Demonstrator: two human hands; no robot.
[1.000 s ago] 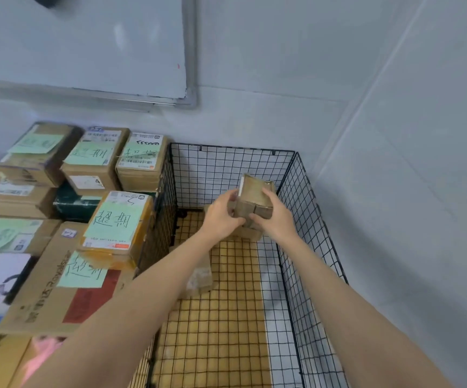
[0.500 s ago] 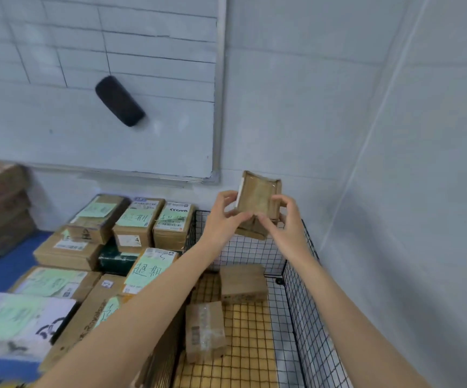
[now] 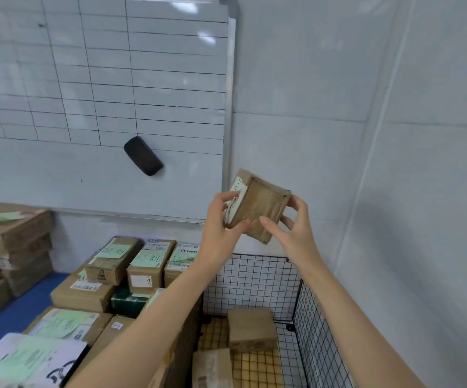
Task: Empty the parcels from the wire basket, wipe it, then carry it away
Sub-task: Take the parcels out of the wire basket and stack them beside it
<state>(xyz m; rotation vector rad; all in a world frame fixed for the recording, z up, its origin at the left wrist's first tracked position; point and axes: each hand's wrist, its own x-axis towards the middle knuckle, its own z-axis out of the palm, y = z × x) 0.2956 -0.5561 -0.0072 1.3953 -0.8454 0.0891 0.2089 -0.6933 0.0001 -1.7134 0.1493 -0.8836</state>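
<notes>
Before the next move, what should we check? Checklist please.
1. Grip on small cardboard parcel: left hand and right hand both pinch it: ok.
2. Parcel lifted clear above the wire basket rim: ok.
3. Basket emptied: not ok; a brown parcel and a taped parcel lie inside.
4. Free spot on the labelled parcel stacks at left: cannot tell.

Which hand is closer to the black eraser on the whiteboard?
Left. The left hand grips the brown cardboard parcel on the side nearer the black oblong eraser; the right hand holds its far side.
</notes>
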